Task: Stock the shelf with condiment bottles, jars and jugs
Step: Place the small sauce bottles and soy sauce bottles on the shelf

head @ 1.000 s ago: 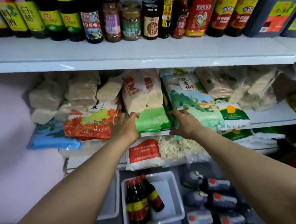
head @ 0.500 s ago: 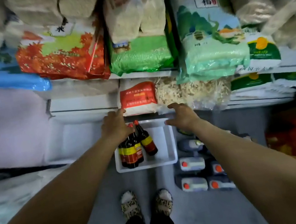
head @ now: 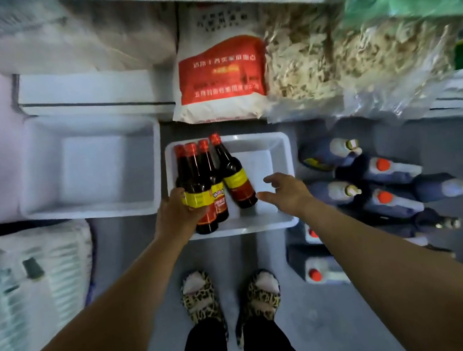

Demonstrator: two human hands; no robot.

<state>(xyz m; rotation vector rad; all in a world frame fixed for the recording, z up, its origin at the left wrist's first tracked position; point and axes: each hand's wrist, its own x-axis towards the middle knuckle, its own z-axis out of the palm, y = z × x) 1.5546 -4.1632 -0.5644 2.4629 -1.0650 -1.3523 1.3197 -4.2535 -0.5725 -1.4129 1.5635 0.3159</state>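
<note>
Grey floor, white tray — left hand grips a dark bottle, right hand open, reaching. Pickup step — next, lift to shelf.

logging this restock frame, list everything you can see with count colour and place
dark glass sauce bottles with red caps: four, yellow-red labels, left side of the tray
white plastic tray: one, on the floor ahead of the feet
empty white plastic bin: one, left of the tray
dark jugs with orange or white caps: several, lying on the floor to the right
red and white bag: one, low shelf
clear bags of pale shreds: two, right of that bag
leopard-print slippers: two, on the feet
left hand: grip round the nearest bottle
right hand: open, over the tray
</note>
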